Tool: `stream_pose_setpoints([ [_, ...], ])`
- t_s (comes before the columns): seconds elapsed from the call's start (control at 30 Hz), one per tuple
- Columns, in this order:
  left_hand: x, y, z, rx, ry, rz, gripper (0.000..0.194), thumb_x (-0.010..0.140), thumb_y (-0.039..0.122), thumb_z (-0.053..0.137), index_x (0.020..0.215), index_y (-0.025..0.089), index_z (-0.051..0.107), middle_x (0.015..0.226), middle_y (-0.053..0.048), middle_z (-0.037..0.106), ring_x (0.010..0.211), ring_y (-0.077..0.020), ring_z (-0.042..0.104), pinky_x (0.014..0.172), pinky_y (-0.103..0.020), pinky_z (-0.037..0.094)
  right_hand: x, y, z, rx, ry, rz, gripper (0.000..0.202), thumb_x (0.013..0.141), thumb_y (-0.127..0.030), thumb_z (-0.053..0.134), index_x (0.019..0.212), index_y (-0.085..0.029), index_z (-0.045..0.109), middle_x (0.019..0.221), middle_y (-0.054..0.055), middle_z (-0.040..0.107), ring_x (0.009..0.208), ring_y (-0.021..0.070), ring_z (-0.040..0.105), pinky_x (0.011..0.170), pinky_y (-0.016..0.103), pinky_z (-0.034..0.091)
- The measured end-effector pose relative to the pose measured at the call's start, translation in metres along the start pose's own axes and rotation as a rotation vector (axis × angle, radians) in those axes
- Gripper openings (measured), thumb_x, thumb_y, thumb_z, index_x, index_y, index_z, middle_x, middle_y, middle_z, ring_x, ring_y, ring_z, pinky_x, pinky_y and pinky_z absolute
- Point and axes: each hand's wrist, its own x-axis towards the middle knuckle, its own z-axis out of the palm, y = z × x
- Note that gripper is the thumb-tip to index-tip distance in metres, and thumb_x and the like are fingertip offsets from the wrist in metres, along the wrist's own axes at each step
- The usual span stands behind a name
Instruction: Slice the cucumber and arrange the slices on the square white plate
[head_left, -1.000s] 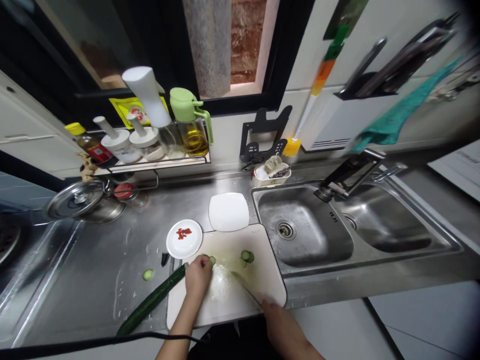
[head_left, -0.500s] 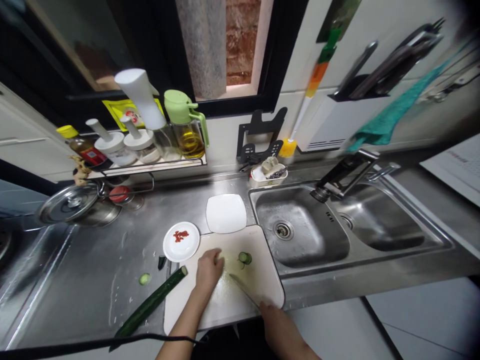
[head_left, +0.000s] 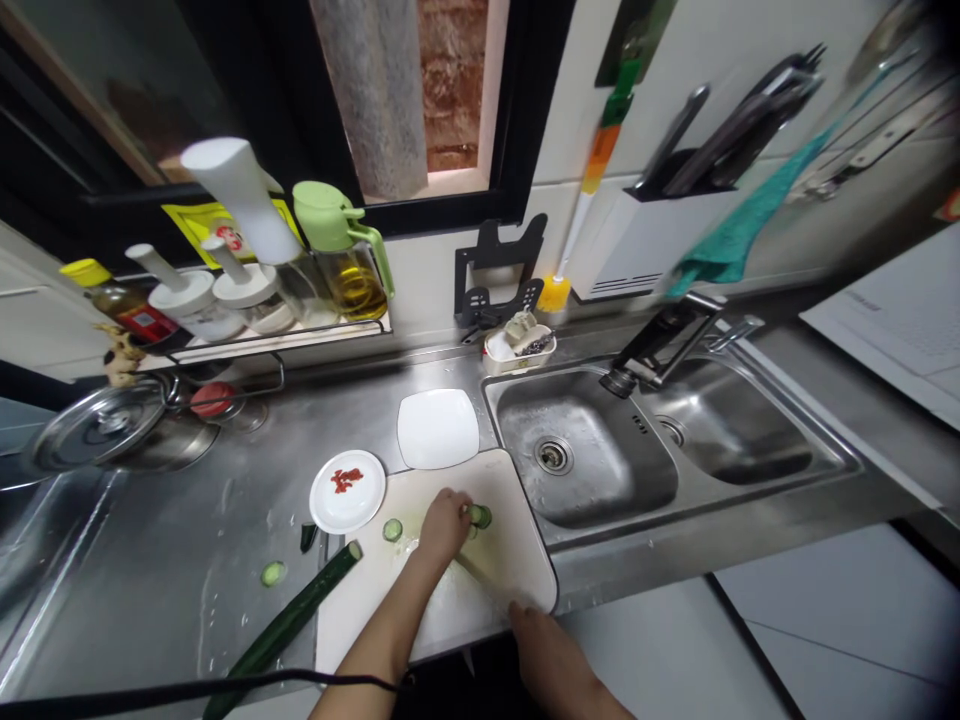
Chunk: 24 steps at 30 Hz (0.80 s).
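On the white cutting board [head_left: 375, 610], my left hand [head_left: 446, 525] is closed, its fingertips pinching at a small group of cucumber slices [head_left: 480, 516]. My right hand [head_left: 546, 645] grips a knife [head_left: 484, 580] by the handle, low at the board's right front; the blade is smeared and points toward the left hand. A single round cucumber slice [head_left: 392, 530] lies flat to the left of that hand. The long cut cucumber [head_left: 289, 620] rests across the board's left edge, its pale cut end on the board.
A round plate [head_left: 322, 495] with chopped red bits and a square white plate [head_left: 438, 430] stand behind the board. A cucumber end [head_left: 273, 573] lies on the steel counter. To the right is a double sink [head_left: 592, 450]. A black cable [head_left: 225, 685] crosses the lower left.
My left hand has moved right, onto the slices. One slice now shows on the board to its left. The knife stays in my right hand, and the view has shifted slightly.
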Motion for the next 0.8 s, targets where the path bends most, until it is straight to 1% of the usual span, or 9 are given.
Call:
stream_pose_setpoints([
  [0.1, 0.0, 0.0, -0.001, -0.015, 0.018, 0.001, 0.02, 0.072, 0.008, 0.056, 0.086, 0.018, 0.067, 0.085, -0.004, 0.058, 0.078, -0.0141, 0.055, 0.075, -0.024, 0.04, 0.001, 0.003, 0.004, -0.012, 0.006, -0.025, 0.04, 0.087, -0.012, 0.037, 0.12, -0.01, 0.058, 0.114, 0.017, 0.065, 0.105, 0.0251, 0.061, 0.09, 0.032, 0.044],
  [0.23, 0.0, 0.003, -0.002, -0.038, 0.027, 0.018, 0.017, 0.07, 0.006, 0.055, 0.076, 0.018, 0.065, 0.08, -0.001, 0.058, 0.076, -0.0126, 0.054, 0.072, -0.022, 0.038, 0.001, 0.003, 0.004, -0.013, -0.007, -0.018, 0.041, 0.087, -0.011, 0.036, 0.122, -0.009, 0.058, 0.116, 0.018, 0.065, 0.106, 0.025, 0.061, 0.09, 0.032, 0.045],
  [0.33, -0.003, 0.004, -0.004, -0.062, 0.026, 0.02, 0.015, 0.071, 0.007, 0.055, 0.074, 0.019, 0.063, 0.072, 0.001, 0.059, 0.07, -0.0112, 0.053, 0.067, -0.021, 0.036, 0.001, 0.001, 0.001, -0.017, -0.008, 0.006, 0.041, 0.087, -0.01, 0.034, 0.119, -0.01, 0.059, 0.114, 0.017, 0.066, 0.103, 0.0244, 0.063, 0.087, 0.032, 0.047],
  [0.43, -0.01, 0.001, -0.006, -0.112, 0.045, -0.017, 0.014, 0.073, 0.008, 0.054, 0.076, 0.019, 0.063, 0.067, 0.003, 0.059, 0.064, -0.0098, 0.052, 0.062, -0.02, 0.036, 0.0, 0.0, -0.002, -0.022, 0.006, -0.001, 0.041, 0.085, -0.008, 0.035, 0.119, -0.011, 0.059, 0.11, 0.016, 0.067, 0.101, 0.024, 0.063, 0.086, 0.031, 0.047],
  [0.53, -0.023, -0.01, -0.009, -0.195, 0.109, -0.095, 0.013, 0.073, 0.01, 0.054, 0.075, 0.019, 0.063, 0.065, 0.004, 0.06, 0.062, -0.0091, 0.053, 0.061, -0.019, 0.036, -0.001, 0.0, -0.005, -0.025, -0.011, -0.011, 0.042, 0.084, -0.006, 0.036, 0.12, -0.01, 0.058, 0.11, 0.016, 0.067, 0.101, 0.0247, 0.063, 0.085, 0.031, 0.046],
  [0.67, -0.044, -0.033, -0.015, -0.244, 0.173, -0.21, 0.012, 0.074, 0.015, 0.052, 0.071, 0.018, 0.063, 0.063, 0.003, 0.061, 0.062, -0.0103, 0.055, 0.062, -0.02, 0.038, 0.0, 0.004, -0.006, -0.045, -0.013, -0.022, 0.045, 0.083, -0.002, 0.034, 0.12, -0.012, 0.058, 0.111, 0.015, 0.067, 0.102, 0.024, 0.063, 0.085, 0.03, 0.046],
  [0.73, -0.053, -0.042, -0.016, -0.243, 0.196, -0.268, 0.012, 0.074, 0.016, 0.053, 0.071, 0.019, 0.064, 0.064, 0.003, 0.063, 0.063, -0.011, 0.057, 0.063, -0.02, 0.039, 0.001, 0.008, -0.004, -0.062, -0.001, -0.031, 0.045, 0.083, -0.001, 0.032, 0.116, -0.013, 0.06, 0.106, 0.014, 0.068, 0.098, 0.0236, 0.064, 0.08, 0.03, 0.047],
  [0.8, -0.059, -0.046, -0.016, -0.231, 0.214, -0.313, 0.012, 0.074, 0.016, 0.054, 0.072, 0.019, 0.065, 0.066, 0.002, 0.065, 0.065, -0.0116, 0.059, 0.064, -0.02, 0.039, 0.003, 0.011, 0.0, -0.072, 0.032, -0.034, 0.042, 0.082, 0.0, 0.033, 0.109, -0.014, 0.062, 0.097, 0.012, 0.07, 0.091, 0.023, 0.066, 0.074, 0.028, 0.047],
])
